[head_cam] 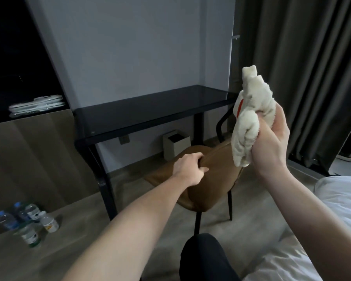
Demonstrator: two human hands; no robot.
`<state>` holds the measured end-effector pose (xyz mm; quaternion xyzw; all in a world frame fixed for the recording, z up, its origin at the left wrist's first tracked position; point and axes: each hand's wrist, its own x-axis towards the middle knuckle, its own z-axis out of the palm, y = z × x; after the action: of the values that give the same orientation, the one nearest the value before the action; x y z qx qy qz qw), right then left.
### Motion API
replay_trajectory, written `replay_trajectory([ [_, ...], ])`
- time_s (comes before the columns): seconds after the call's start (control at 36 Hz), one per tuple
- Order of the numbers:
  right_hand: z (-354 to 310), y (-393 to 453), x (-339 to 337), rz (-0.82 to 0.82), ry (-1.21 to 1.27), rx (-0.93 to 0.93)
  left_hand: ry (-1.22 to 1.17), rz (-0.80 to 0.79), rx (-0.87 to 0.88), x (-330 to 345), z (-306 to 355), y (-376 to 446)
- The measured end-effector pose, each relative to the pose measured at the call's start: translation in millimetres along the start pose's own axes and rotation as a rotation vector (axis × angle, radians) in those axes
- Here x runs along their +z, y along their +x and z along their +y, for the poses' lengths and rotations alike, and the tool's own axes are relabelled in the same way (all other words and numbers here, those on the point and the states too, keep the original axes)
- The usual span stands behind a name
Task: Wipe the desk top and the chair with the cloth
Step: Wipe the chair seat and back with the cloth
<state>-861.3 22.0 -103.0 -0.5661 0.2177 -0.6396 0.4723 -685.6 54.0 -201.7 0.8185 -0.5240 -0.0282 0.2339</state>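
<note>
A brown leather chair (pixel 209 179) stands in front of the dark glass desk (pixel 150 110), its back toward me. My left hand (pixel 187 169) grips the top edge of the chair back. My right hand (pixel 272 142) is raised to the right of the chair, closed around a bunched cream cloth (pixel 249 116) with a red stripe. The cloth hangs in the air, apart from both chair and desk.
Several water bottles (pixel 26 220) stand on the floor at the left. A white waste bin (pixel 176 145) sits under the desk. Grey curtains (pixel 302 67) hang at the right. A white bed (pixel 322 230) fills the lower right. Folded packets (pixel 37 105) lie on a shelf.
</note>
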Motion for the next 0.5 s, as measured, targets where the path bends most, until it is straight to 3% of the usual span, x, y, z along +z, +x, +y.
replay_trajectory([
  [0.19, 18.0, 4.5, 3.1, -0.073, -0.191, -0.062, 0.062, 0.032, -0.114, -24.9, -51.0, 6.2],
  [0.33, 50.4, -1.0, 18.5, -0.267, -0.444, -0.054, 0.045, 0.038, -0.184, -36.6, -87.0, 8.7],
  [0.5, 83.6, -9.3, 51.7, -0.451, -0.666, -0.313, 0.044, 0.041, -0.186, -43.2, -111.5, 14.2],
])
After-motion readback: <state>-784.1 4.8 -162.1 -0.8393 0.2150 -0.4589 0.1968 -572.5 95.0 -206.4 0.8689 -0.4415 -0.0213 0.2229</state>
